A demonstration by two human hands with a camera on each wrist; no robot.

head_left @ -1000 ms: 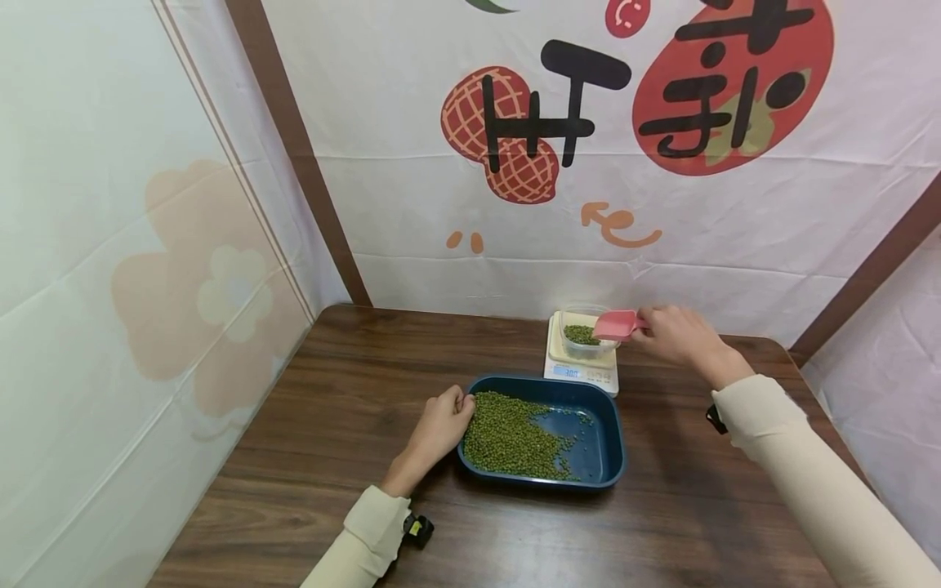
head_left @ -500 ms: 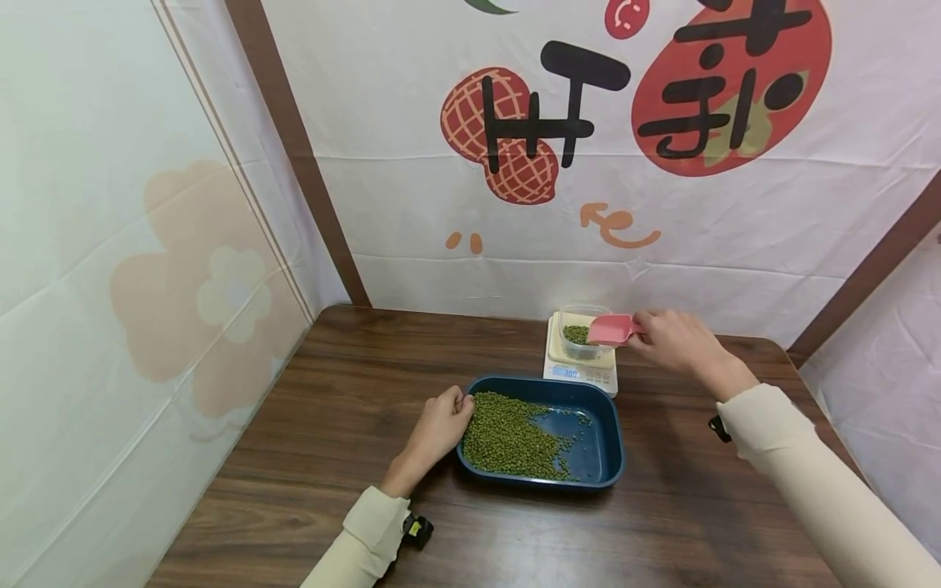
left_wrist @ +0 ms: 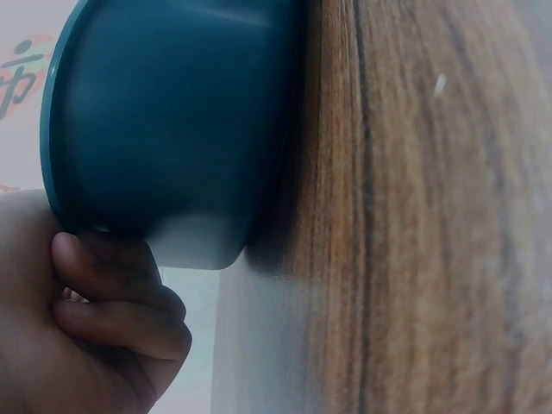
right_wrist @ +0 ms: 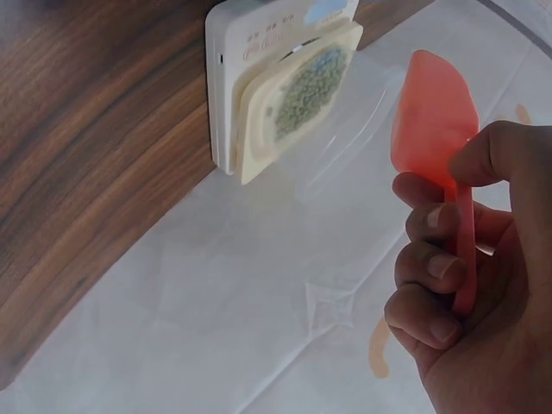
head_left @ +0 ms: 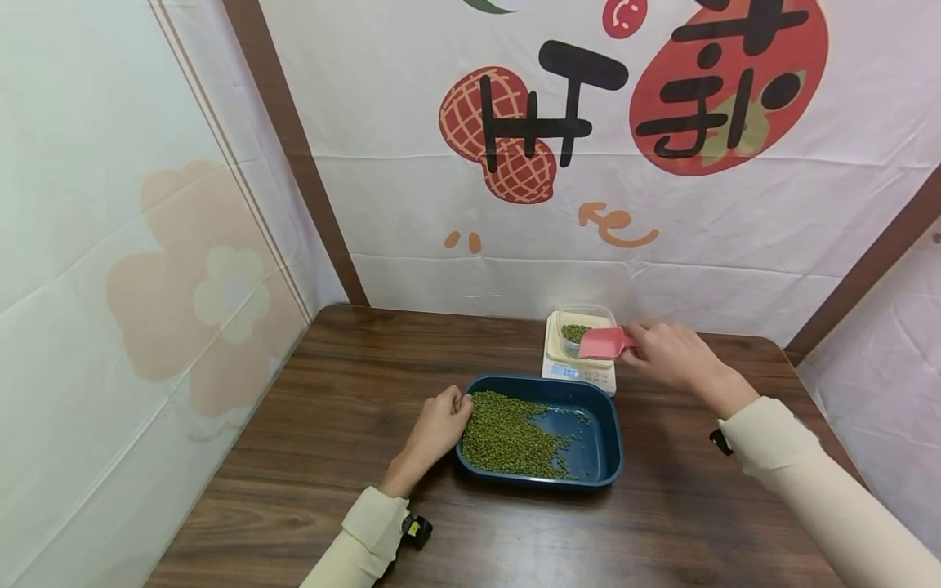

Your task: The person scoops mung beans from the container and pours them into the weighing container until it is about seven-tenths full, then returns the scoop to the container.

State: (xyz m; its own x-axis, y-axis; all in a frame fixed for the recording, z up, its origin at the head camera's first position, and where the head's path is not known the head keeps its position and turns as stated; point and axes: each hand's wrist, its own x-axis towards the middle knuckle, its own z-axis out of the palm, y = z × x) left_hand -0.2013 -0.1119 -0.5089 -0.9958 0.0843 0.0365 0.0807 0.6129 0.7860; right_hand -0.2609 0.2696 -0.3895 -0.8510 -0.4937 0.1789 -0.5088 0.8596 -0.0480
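Near one tub (head_left: pixel 590 317) on one scale (head_left: pixel 579 376), one scoop (head_left: pixel 601 344)

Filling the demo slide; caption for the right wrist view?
Right hand holds a pink scoop near a clear container of small green beans on a white scale.

I saw a brown wooden bench (head_left: pixel 316 441) carrying a blue tray (head_left: pixel 599 449) and, just beyond it, a white scale (head_left: pixel 590 376).
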